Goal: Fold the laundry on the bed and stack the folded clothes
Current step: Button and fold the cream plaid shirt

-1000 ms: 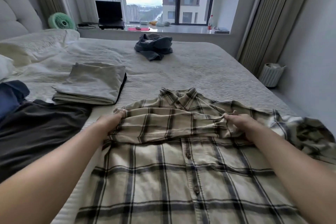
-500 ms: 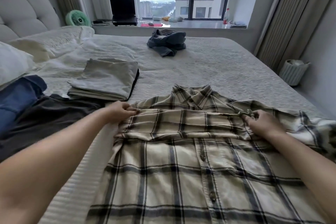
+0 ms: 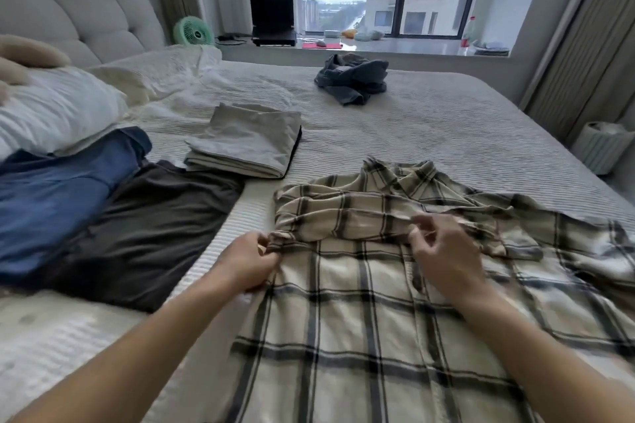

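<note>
On the bed (image 3: 446,134): plaid shirt (image 3: 360,319); left hand (image 3: 249,266) and right hand (image 3: 443,247) apart, each pinching its folded sleeve (image 3: 343,220).

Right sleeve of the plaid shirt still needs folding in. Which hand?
Right. The right hand sits nearest the spread sleeve of the plaid shirt; the left hand pinches the opposite edge.

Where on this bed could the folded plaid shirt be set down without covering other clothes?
Bare bedspread lies between the plaid shirt, the crumpled grey garment and the folded beige stack. A narrow strip runs between the plaid shirt and the dark shirt. The side with the blue garment and pillow is crowded.
</note>
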